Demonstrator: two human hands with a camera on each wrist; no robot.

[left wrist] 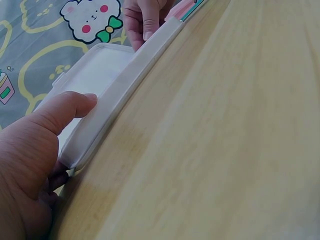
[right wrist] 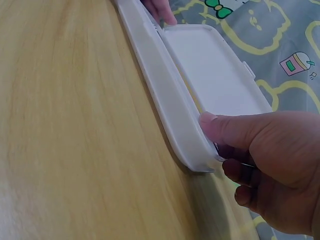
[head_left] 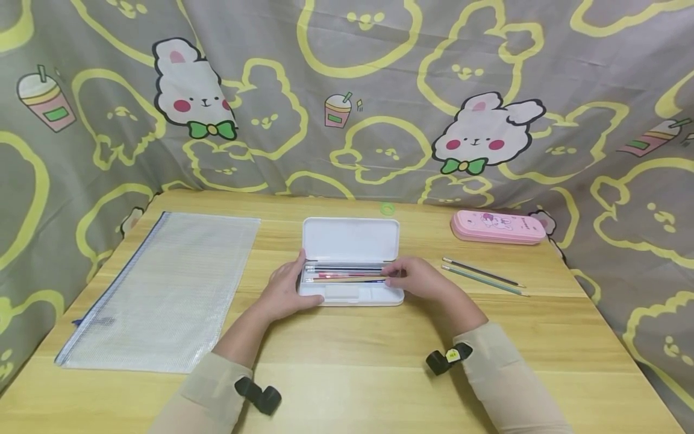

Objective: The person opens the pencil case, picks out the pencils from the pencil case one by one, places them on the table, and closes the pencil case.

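Note:
A white pencil case (head_left: 352, 293) lies on the table with its lid (head_left: 350, 239) raised toward the back. Inside it several pencils (head_left: 347, 269) lie lengthwise, a yellow pencil (head_left: 347, 279) nearest the front, beside a white block (head_left: 342, 292). My left hand (head_left: 282, 289) grips the case's left end, its thumb (left wrist: 82, 104) over the front rim. At the right end, my right hand (head_left: 420, 277) pinches the end of the yellow pencil between thumb (right wrist: 212, 125) and index finger; the hand partly hides the pencil tips.
To the left lies a flat mesh zip pouch (head_left: 157, 295). A black pencil (head_left: 479, 270) and a green pencil (head_left: 485, 280) lie right of the case, with a pink pencil case (head_left: 497, 228) behind them. A small green ring (head_left: 387, 208) lies near the back edge, before a patterned curtain (head_left: 271, 157).

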